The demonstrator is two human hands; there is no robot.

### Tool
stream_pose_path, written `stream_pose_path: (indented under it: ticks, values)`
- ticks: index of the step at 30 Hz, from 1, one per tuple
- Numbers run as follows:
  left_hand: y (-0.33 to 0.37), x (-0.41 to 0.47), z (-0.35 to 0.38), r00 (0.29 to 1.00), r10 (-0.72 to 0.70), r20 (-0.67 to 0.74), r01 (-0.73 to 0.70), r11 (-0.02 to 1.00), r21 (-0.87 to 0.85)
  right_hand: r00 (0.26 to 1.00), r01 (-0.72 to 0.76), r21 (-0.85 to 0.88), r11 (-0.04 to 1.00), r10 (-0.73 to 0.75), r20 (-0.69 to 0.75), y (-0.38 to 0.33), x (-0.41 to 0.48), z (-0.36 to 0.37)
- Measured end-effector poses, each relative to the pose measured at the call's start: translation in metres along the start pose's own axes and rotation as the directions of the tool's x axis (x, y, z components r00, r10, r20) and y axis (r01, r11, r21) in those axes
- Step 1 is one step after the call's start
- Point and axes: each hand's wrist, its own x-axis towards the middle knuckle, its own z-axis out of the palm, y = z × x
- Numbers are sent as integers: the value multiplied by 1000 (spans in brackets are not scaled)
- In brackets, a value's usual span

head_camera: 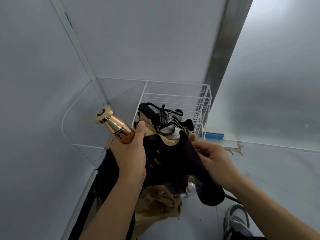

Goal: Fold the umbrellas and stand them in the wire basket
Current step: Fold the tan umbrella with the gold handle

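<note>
Two bare arms reach up from the bottom of the view. Down by them, on the pale floor, is a grey shoe (236, 222).

The left hand (129, 153) holds the dark umbrella (174, 163) by its shiny gold handle (113, 126). Its fingers are curled round the low end of the handle, and the thumb lies along the top. The handle points up and to the left. The right hand (213, 161) pinches a fold of the dark cloth between thumb and fingers. The cloth hangs loose and floppy between the two hands, and its brown inside shows below. So this umbrella is shut, but I think it is not yet wrapped up neat.

The white wire basket (206, 96) stands in the corner just behind the hands. A black and grey umbrella (166, 123) is already inside it. A small blue thing (212, 135) lies on the floor next to the basket.

I think the job now is folding. Next, the right hand needs to smooth the flaps flat and wind them round the stick, while the left hand keeps the handle firm. Then the umbrella can go into the basket, standing beside the other one.
</note>
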Motion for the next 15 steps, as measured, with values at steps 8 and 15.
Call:
stream_pose_path:
  ticks: [8, 15]
  values:
    - [1, -10, 3, 972, -158, 173, 167, 985, -40, 993, 34, -224, 974, -8, 115, 9, 3, 25]
    - [6, -15, 3, 923, -116, 368, 127, 992, -5, 996, 27, -233, 972, -5, 94, 11, 6, 25]
